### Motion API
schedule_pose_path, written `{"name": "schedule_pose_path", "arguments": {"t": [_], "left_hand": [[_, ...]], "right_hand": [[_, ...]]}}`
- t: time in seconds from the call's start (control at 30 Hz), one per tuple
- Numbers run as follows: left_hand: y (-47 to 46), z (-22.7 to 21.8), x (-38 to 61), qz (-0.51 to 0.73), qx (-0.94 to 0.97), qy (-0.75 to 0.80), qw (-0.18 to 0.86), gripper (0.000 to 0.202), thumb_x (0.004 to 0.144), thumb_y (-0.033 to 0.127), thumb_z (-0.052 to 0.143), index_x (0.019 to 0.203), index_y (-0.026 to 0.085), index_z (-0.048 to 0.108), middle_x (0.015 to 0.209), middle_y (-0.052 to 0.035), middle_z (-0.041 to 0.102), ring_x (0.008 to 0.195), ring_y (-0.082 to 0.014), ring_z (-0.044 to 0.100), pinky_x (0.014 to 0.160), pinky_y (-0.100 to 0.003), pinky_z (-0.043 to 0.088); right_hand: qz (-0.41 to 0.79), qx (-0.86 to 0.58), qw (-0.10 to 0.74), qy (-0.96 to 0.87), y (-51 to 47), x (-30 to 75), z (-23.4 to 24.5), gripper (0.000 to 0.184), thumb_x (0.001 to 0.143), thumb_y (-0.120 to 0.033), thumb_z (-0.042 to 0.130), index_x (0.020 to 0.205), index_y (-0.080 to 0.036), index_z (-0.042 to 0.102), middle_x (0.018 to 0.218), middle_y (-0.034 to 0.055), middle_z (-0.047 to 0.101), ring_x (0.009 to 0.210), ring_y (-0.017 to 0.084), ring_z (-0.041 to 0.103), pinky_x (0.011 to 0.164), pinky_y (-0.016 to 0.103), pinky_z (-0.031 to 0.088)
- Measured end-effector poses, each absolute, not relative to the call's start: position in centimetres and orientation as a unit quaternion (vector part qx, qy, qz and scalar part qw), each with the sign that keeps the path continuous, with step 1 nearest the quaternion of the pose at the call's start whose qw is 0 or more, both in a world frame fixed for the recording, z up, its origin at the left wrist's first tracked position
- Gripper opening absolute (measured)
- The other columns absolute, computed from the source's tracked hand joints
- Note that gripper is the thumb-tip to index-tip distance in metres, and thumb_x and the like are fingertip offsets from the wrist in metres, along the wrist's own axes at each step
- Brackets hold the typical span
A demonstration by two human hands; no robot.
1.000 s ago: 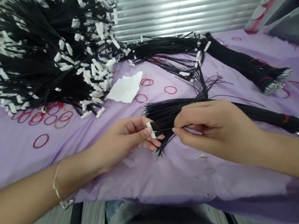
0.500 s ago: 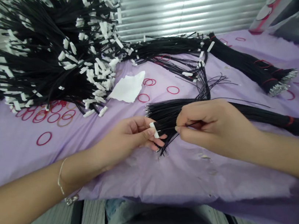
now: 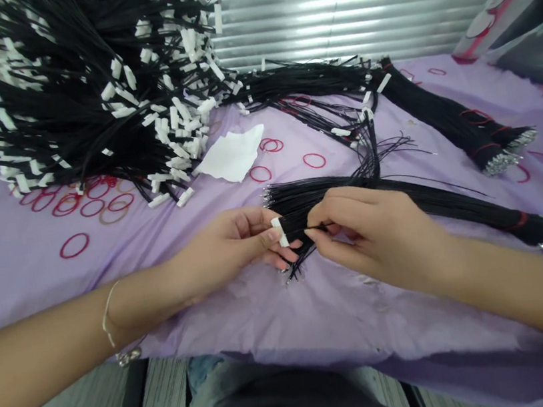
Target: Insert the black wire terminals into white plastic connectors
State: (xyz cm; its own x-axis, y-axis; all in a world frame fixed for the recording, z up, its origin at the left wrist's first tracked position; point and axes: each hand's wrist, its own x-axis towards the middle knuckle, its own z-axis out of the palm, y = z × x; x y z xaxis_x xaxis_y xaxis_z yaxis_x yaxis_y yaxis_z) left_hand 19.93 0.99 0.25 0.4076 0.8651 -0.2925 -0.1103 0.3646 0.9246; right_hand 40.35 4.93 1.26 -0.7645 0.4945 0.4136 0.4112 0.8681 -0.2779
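Note:
Between the thumb and fingers of my left hand [image 3: 251,240] is a small white connector [image 3: 279,232], held at the middle of the table's near side. Black wires run out of the connector's right side. My right hand [image 3: 360,228] pinches a thin black wire [image 3: 324,226] a little to the right of the connector. Whether the wire's tip sits inside the connector, I cannot tell. Behind and under my hands lies a long bundle of black wires [image 3: 474,205] with bare silvery ends, tied by a red band near its right end.
A big heap of black cables with white connectors [image 3: 87,115] fills the back left. Red rubber bands [image 3: 74,245] and a torn white paper [image 3: 234,155] lie on the purple table cover [image 3: 208,327]. More banded wire bundles [image 3: 440,109] rest at the back right.
My right hand has moved a little left with the wire, closer to the white connector. My left hand keeps its hold on the connector, and the view has shifted slightly.

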Motion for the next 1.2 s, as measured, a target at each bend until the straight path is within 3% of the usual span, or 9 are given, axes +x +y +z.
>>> {"name": "schedule_pose_path", "arguments": {"t": [0.17, 0.37, 0.5, 0.6, 0.77, 0.9, 1.2], "left_hand": [[1.1, 0.0, 19.8, 0.354, 0.439, 0.402, 0.721, 0.008, 0.083, 0.018, 0.061, 0.081, 0.011, 0.059, 0.076, -0.0043, 0.068, 0.068, -0.0116, 0.066, 0.065, -0.021, 0.054], [1.1, 0.0, 19.8, 0.349, 0.415, 0.404, 0.737, 0.011, 0.08, 0.021, 0.065, 0.079, 0.012, 0.059, 0.075, -0.0038, 0.069, 0.065, -0.0116, 0.066, 0.065, -0.022, 0.055], [1.4, 0.3, 19.8, 0.379, 0.392, 0.398, 0.738, 0.011, 0.081, 0.019, 0.064, 0.077, 0.011, 0.057, 0.072, -0.0031, 0.067, 0.063, -0.0106, 0.066, 0.062, -0.019, 0.054], [2.0, 0.4, 19.6, 0.413, 0.358, 0.41, 0.73, 0.009, 0.086, 0.013, 0.056, 0.077, 0.01, 0.056, 0.074, -0.005, 0.068, 0.061, -0.0085, 0.065, 0.06, -0.016, 0.053], [2.7, 0.2, 19.3, 0.411, 0.336, 0.414, 0.739, 0.015, 0.087, 0.005, 0.049, 0.075, 0.01, 0.056, 0.071, -0.0058, 0.068, 0.061, -0.008, 0.064, 0.06, -0.015, 0.053], [2.7, 0.3, 19.3, 0.403, 0.339, 0.416, 0.741, 0.018, 0.088, 0.006, 0.047, 0.075, 0.01, 0.057, 0.068, -0.0052, 0.067, 0.061, -0.0085, 0.065, 0.059, -0.015, 0.053], [2.7, 0.4, 19.2, 0.397, 0.351, 0.399, 0.749, 0.014, 0.086, 0.008, 0.053, 0.073, 0.01, 0.057, 0.069, -0.004, 0.066, 0.062, -0.0091, 0.065, 0.06, -0.016, 0.052]], "right_hand": [[0.01, -0.193, 0.23, -0.954, 4.9, 40.0, 0.5, 0.015, 0.087, -0.019, 0.047, 0.081, -0.014, 0.06, 0.071, 0.0028, 0.058, 0.06, 0.012, 0.053, 0.051, 0.024, 0.038], [0.077, -0.198, 0.223, -0.951, 5.2, 39.6, 0.1, 0.019, 0.089, -0.019, 0.044, 0.079, -0.014, 0.06, 0.069, 0.0024, 0.059, 0.061, 0.011, 0.053, 0.054, 0.024, 0.041], [-0.054, -0.143, 0.25, -0.956, 5.0, 40.6, 1.5, 0.016, 0.088, -0.016, 0.047, 0.093, -0.015, 0.061, 0.086, 0.0074, 0.066, 0.076, 0.017, 0.058, 0.065, 0.031, 0.045], [-0.126, -0.057, 0.27, -0.953, 4.6, 41.2, 2.6, 0.018, 0.088, -0.013, 0.046, 0.088, -0.018, 0.063, 0.095, 0.0081, 0.067, 0.088, 0.021, 0.056, 0.07, 0.035, 0.043], [0.001, -0.059, 0.144, -0.988, 5.4, 40.5, 1.1, 0.021, 0.091, -0.017, 0.043, 0.096, -0.015, 0.064, 0.095, 0.008, 0.064, 0.091, 0.02, 0.053, 0.076, 0.035, 0.045], [0.091, -0.036, 0.157, -0.983, 6.4, 39.9, -0.3, 0.019, 0.09, -0.019, 0.045, 0.093, -0.015, 0.063, 0.097, 0.0075, 0.062, 0.092, 0.017, 0.051, 0.083, 0.034, 0.044], [0.147, -0.04, 0.165, -0.974, 6.0, 39.7, 0.3, 0.019, 0.09, -0.019, 0.046, 0.087, -0.014, 0.063, 0.094, 0.0062, 0.062, 0.092, 0.016, 0.052, 0.085, 0.032, 0.043]]}}
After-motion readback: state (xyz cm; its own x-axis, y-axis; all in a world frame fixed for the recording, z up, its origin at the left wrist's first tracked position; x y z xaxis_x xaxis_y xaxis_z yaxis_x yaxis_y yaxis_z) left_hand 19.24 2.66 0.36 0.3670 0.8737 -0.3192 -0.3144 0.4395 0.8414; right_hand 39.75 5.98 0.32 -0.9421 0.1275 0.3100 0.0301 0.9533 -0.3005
